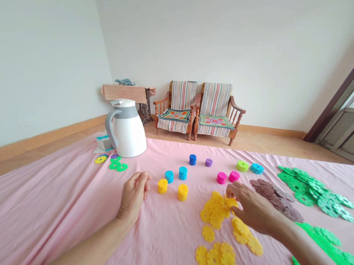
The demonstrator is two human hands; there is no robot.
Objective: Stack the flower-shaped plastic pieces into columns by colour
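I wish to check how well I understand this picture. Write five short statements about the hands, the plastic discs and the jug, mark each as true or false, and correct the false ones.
1. The right hand is at the pile of loose yellow discs. True.
2. The left hand grips the handle of the jug. False: it is apart from the jug, with its fingers curled, near two yellow stacks.
3. Two pink stacks stand side by side. True.
4. The brown discs lie to the left of the loose yellow discs. False: they lie to the right.
5. The cloth under the discs is pink. True.
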